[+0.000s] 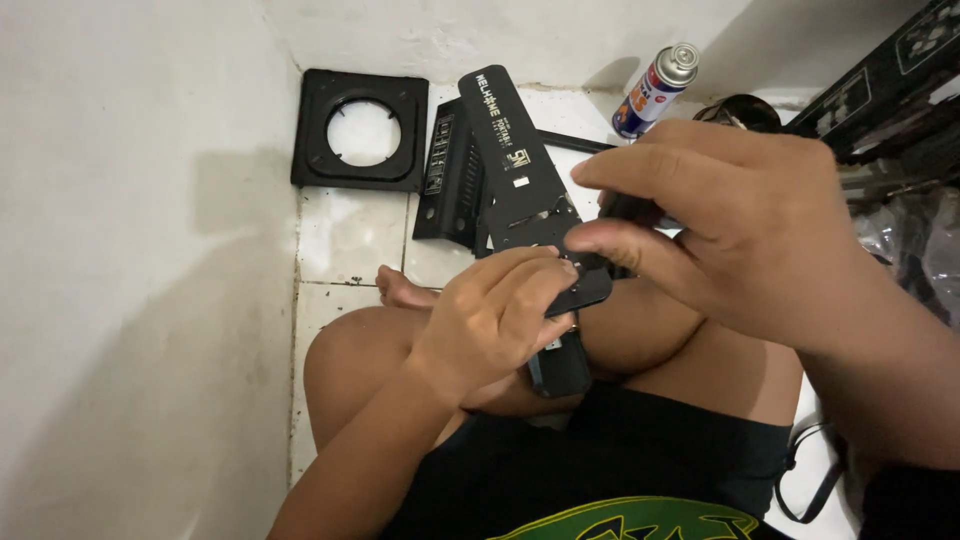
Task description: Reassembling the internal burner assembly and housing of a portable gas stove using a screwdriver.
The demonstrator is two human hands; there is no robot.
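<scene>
head view | looks steeply down — close over lap and hands (640,260) | floor tiles (350,240) beyond

Square black frame (362,130), spray can (655,90) on tiles.

Both hands: left hand (495,318) and right hand (740,225) grip long black panel (520,160) over knee; spray can (655,90) near wall.

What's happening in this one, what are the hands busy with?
A person sits on a white tiled floor by a wall, holding a long black metal panel over their lap. The left hand grips its lower end, and the right hand pinches a small dark part at the same end. On the floor beyond lie a square black plate with a round hole, another black slotted panel and a spray can on its side.
</scene>
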